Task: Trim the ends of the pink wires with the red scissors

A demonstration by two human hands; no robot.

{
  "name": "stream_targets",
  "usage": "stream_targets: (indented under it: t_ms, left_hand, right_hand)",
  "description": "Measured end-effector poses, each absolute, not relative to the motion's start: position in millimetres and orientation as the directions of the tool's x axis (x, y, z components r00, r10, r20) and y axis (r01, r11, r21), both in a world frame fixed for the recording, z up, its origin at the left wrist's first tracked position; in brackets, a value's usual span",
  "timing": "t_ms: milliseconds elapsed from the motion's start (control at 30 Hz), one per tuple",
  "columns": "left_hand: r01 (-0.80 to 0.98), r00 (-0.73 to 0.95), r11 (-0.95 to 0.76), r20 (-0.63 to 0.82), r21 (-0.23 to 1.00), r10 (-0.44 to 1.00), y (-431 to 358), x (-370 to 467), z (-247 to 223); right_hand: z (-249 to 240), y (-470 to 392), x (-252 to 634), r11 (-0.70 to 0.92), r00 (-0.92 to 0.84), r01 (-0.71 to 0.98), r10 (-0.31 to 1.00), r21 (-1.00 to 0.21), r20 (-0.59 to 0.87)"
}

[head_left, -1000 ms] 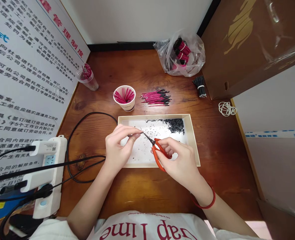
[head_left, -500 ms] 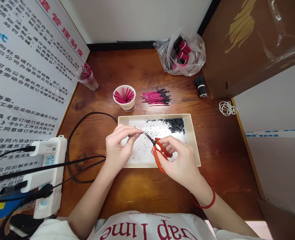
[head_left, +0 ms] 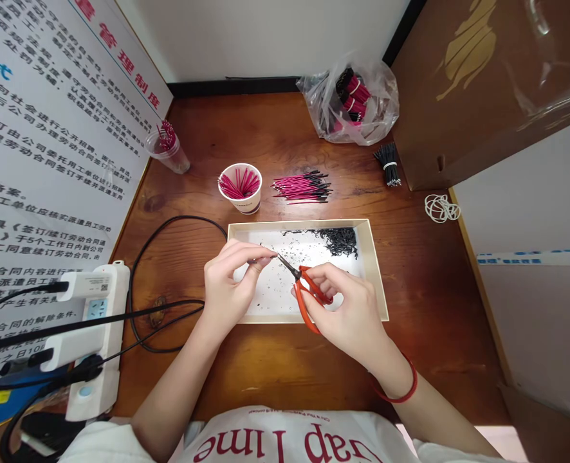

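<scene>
My left hand (head_left: 228, 280) is closed in a pinch on a thin dark wire (head_left: 253, 261); most of it is hidden by the fingers. My right hand (head_left: 355, 308) is wrapped round the orange-red handles of a pair of scissors (head_left: 304, 308). The blades point up and left, and their tips meet the wire's end just past my left fingertips. Both hands are over a shallow white box (head_left: 378, 283). Black curled offcuts (head_left: 341, 242) are heaped in its far right corner, and tiny bits are scattered over its floor.
Behind the box stand a paper cup (head_left: 246, 204) of magenta wires and a pile of magenta-and-black wires (head_left: 302, 187). Farther back are a plastic cup (head_left: 173, 157), a bag of bundles (head_left: 376, 119) and a black wire bundle (head_left: 388, 165). A power strip (head_left: 104, 360) with cables lies left.
Both hands keep nearly the same place and grip. The scissors' handles look slightly closer together; otherwise only a tiny shift of the view shows.
</scene>
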State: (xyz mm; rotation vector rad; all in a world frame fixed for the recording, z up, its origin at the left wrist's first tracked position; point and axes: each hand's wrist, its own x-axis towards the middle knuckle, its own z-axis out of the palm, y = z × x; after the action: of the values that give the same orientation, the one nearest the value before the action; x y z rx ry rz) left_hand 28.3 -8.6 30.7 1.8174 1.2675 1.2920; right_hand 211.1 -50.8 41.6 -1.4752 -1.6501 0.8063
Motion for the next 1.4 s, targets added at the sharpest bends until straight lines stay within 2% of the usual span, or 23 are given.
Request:
stream_targets:
  t_ms: [1400]
  left_hand:
    - [0.402, 0.111, -0.399, 0.388, 0.824, 0.915, -8.5, 28.3, 31.0]
  right_hand:
    - [43.4, -51.5, 210.6, 0.124, -0.004, 0.491, 0.990, -0.862, 0.140]
